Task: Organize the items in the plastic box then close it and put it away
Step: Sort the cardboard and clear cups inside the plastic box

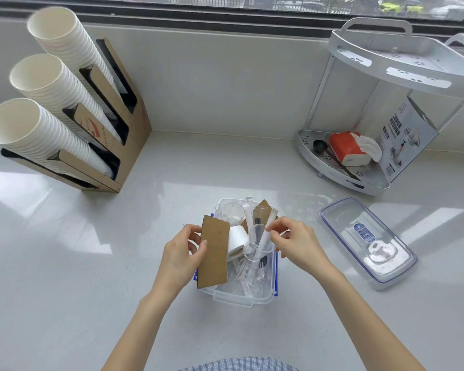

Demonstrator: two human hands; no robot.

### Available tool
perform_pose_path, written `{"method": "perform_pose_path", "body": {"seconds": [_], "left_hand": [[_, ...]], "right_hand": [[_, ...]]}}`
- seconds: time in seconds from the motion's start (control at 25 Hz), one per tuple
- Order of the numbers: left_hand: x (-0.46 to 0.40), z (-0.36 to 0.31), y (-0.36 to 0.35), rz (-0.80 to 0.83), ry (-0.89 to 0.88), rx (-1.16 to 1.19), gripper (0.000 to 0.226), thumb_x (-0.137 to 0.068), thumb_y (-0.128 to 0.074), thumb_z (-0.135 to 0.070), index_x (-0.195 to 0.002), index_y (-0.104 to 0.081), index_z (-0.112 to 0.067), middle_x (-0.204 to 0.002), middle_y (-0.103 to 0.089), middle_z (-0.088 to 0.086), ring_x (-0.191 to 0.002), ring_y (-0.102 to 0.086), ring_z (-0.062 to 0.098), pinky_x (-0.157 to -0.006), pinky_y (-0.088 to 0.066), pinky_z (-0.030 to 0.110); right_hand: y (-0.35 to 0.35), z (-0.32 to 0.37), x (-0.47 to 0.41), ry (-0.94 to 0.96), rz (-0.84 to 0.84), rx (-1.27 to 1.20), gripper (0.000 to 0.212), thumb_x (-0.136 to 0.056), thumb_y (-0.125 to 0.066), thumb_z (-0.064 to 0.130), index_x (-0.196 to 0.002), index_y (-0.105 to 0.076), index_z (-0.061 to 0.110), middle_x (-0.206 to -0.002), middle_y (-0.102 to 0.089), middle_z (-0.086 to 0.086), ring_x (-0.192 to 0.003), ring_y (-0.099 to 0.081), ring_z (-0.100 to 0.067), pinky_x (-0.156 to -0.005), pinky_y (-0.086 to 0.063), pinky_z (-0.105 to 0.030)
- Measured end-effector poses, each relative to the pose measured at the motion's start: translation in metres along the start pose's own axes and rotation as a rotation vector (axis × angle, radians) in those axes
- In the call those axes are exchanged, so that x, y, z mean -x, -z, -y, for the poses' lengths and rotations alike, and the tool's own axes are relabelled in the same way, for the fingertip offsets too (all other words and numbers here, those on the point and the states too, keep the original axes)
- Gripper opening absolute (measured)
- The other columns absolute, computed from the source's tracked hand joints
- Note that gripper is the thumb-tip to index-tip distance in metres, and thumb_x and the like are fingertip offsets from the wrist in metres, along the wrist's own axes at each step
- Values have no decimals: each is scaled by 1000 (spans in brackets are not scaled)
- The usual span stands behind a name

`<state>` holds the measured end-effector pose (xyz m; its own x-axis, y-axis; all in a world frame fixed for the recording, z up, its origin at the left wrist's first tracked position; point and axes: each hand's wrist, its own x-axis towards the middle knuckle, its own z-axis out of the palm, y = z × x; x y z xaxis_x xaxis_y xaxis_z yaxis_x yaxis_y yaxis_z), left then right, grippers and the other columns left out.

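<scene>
- Plastic box (235, 297): lid off, on the white counter (65, 263) at about 6 o'clock of centre; blue clips along its sides.
- Left hand (184, 254): at 9 o'clock of the box, thumb and fingers pinching the left edge of a flat brown cardboard sleeve (214, 251), held upright over the box's left side.
- Right hand (296, 243): at 3 o'clock of the box, fingertips pinched on a thin white wrapped stick (263, 243) standing in a clear plastic cup (257, 247).
- Box contents: a white paper roll (237, 241) just beside the sleeve, a second clear cup (232, 210) at the 12 o'clock end, a second cardboard piece (263, 207), loose wrapped cutlery at the bottom.
- Lid (366, 241): clear with blue seal, flat on the counter at 3 o'clock, well apart from the box.
- Cup holder (129, 124): cardboard, at 10 o'clock, three tilted stacks of white paper cups (51, 84).
- Corner shelf (386, 65): white, two tiers, at 2 o'clock; lower tier carrying a red tissue pack (346, 148), a black scoop (319, 145) and a printed carton (405, 135).
</scene>
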<state>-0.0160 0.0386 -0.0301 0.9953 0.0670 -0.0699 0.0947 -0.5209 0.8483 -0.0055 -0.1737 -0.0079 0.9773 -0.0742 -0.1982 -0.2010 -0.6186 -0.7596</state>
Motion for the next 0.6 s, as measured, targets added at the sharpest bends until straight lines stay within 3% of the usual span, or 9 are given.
{"method": "perform_pose_path", "body": {"seconds": [0.12,0.36,0.6], "left_hand": [[2,5,-3,15,21,-42,27,-85,-55,-13,-112,-50,-16,-79,-51,-11,-63,-50,8,-59,-43,14],[5,9,-7,80,83,-73,48,-84,-58,-16,-129,-40,-14,-93,-51,-1,-65,-49,6,-59,-37,11],[7,9,-10,124,69,-77,51,-83,-60,-18,-130,-40,-18,-89,-48,-7,-67,-48,6,-60,-36,10]], "right_hand": [[-1,-1,2,-1,4,6,19,-86,-50,11,-96,-66,11,-90,-64,-3,-68,-58,-19,-60,-50,-25],[0,-4,3,-6,1,6,19,-87,-50,11,-97,-65,13,-90,-62,-2,-66,-56,-13,-54,-43,-15],[-1,-5,2,-2,10,8,19,-88,-50,11,-99,-65,12,-91,-62,-1,-65,-56,-10,-53,-42,-14]]}}
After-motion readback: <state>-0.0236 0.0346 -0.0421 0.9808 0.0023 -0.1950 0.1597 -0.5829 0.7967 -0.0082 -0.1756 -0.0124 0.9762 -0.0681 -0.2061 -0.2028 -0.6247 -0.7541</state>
